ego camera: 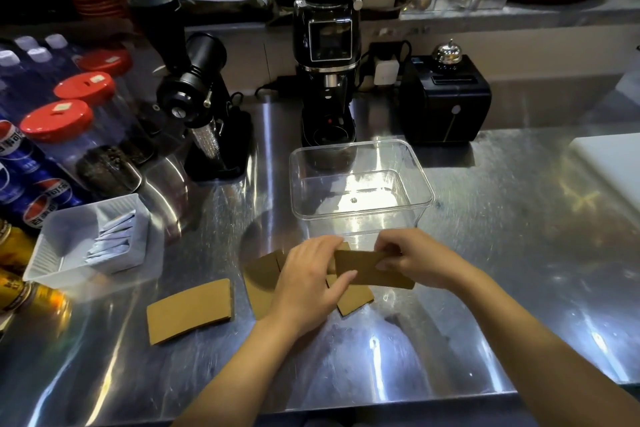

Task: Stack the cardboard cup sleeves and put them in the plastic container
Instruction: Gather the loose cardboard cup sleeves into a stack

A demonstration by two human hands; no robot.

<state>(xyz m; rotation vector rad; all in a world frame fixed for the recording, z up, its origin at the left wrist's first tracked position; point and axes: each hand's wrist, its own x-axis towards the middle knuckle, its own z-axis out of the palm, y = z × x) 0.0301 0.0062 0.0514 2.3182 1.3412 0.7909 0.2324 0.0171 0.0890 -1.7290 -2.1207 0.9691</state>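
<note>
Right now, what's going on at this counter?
A person is gathering flat cardboard cup sleeves on a steel counter. Both hands hold one sleeve just above the surface, the left hand at its left end and the right hand at its right. More sleeves lie under and beside the left hand, and a single sleeve sits apart to the left. The clear plastic container just behind looks empty.

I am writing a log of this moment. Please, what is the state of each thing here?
plastic container: open, empty
held sleeve: flat, gripped by both hands
left hand: gripping sleeve
right hand: gripping sleeve
lone sleeve: flat on counter
jars: lids closed
</note>
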